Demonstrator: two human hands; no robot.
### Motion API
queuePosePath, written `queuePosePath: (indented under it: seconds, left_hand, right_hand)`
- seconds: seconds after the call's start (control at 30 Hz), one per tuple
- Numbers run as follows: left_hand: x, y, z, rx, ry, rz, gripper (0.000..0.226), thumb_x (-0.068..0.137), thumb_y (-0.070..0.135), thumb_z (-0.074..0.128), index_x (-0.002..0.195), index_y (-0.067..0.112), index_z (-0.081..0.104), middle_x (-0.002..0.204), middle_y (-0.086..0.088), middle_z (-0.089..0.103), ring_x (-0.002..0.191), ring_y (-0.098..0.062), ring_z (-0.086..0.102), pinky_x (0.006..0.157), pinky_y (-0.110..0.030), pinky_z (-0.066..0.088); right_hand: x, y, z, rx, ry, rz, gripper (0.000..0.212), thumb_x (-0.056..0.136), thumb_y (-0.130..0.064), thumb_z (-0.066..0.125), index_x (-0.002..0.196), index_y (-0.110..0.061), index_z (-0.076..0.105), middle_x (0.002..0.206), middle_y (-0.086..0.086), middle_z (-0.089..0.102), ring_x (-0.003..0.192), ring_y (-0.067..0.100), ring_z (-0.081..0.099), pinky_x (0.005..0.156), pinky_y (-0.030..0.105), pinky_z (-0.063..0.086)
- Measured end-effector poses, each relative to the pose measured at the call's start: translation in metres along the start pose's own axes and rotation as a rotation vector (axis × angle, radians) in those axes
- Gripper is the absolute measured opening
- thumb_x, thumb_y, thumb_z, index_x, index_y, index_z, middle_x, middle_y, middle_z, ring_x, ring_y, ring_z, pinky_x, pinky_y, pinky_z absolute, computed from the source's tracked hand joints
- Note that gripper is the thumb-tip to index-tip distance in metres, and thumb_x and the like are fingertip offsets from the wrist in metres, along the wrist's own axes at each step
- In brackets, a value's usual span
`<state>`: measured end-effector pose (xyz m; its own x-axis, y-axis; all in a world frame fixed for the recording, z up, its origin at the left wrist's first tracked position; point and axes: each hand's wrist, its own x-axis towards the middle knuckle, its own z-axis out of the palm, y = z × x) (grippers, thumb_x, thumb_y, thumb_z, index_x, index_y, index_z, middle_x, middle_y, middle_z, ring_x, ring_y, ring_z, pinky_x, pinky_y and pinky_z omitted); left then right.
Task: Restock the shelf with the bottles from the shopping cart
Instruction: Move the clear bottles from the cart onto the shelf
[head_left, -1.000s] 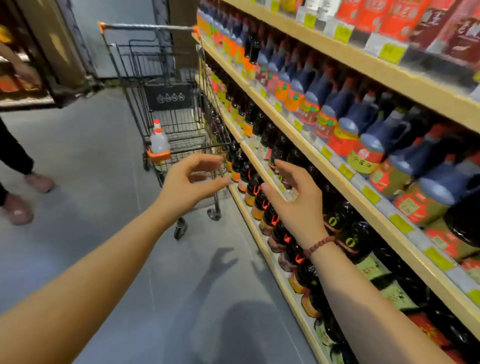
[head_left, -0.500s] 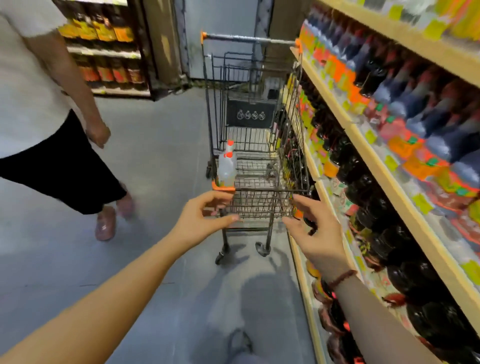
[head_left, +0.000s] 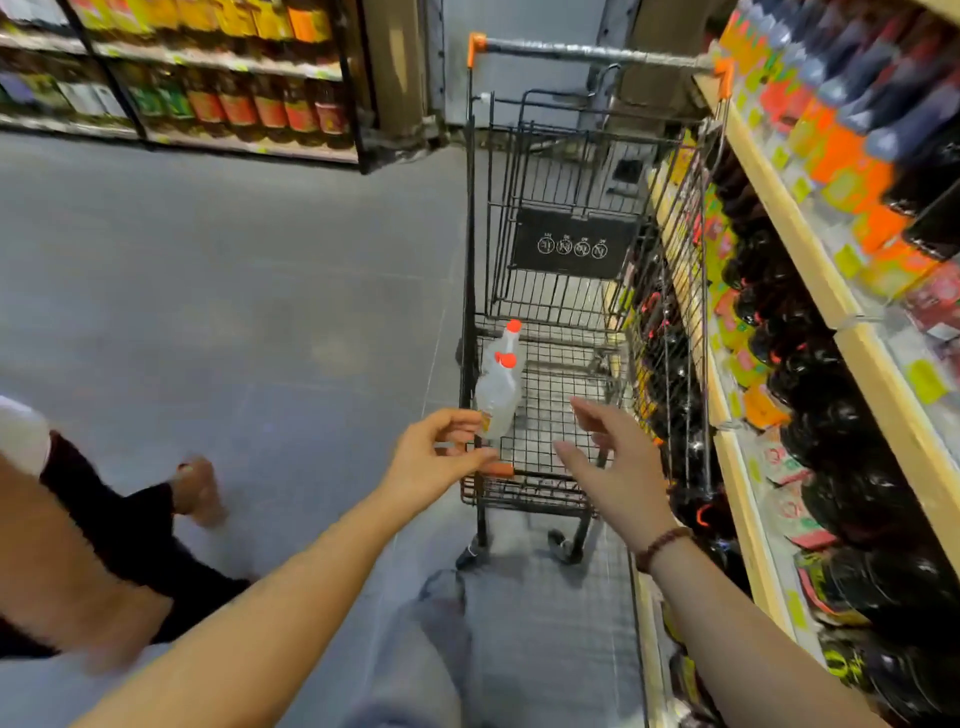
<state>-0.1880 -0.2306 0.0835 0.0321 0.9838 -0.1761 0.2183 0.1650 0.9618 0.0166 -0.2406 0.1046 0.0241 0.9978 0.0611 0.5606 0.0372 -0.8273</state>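
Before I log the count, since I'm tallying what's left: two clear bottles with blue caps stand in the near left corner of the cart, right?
Not quite. The head view shows the caps are red-orange, not blue. The rest holds: two clear bottles stand in the near left corner of the cart.

The floor (head_left: 234, 312) is grey and smooth, with thin lines between big tiles. Far off on the left stands a dark rack (head_left: 349, 93) full of yellow, green and red goods. Next to it is a brown pillar (head_left: 400, 67). After that comes a pale grey wall (head_left: 530, 21).
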Motion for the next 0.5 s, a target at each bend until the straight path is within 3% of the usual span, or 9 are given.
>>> queuePosePath:
  seconds: [0.2,0.3,0.5]
  left_hand:
    - [0.067,-0.004,-0.008,-0.028,-0.078,-0.066,0.039,0.076,0.005,0.075,0.112,0.011,0.061,0.094,0.008,0.064,0.082,0.002,0.062,0.063,-0.008,0.051]
    - [0.096,-0.009,-0.01,-0.011,-0.065,-0.075,0.037,0.076,0.003,0.074,0.11,0.006,0.062,0.091,0.006,0.065,0.074,0.013,0.062,0.064,-0.007,0.05]
    - [0.134,-0.023,0.001,-0.09,0.01,-0.176,0.034,0.076,0.001,0.074,0.108,0.008,0.063,0.092,-0.001,0.065,0.083,-0.011,0.064,0.071,-0.014,0.053]
  right_hand:
    - [0.071,0.007,0.037,0.023,-0.005,0.069,0.042,0.079,-0.018,0.072,0.119,-0.019,0.058,0.11,-0.007,0.056,0.101,0.004,0.053,0.091,0.015,0.041]
    - [0.097,0.016,0.053,0.041,-0.013,0.11,0.04,0.078,-0.013,0.072,0.116,-0.017,0.06,0.108,-0.007,0.057,0.094,-0.001,0.053,0.086,0.005,0.04]
    - [0.131,0.041,0.071,0.036,-0.076,0.217,0.039,0.079,-0.017,0.071,0.117,-0.019,0.059,0.102,-0.011,0.056,0.094,0.005,0.054,0.075,0.001,0.037]
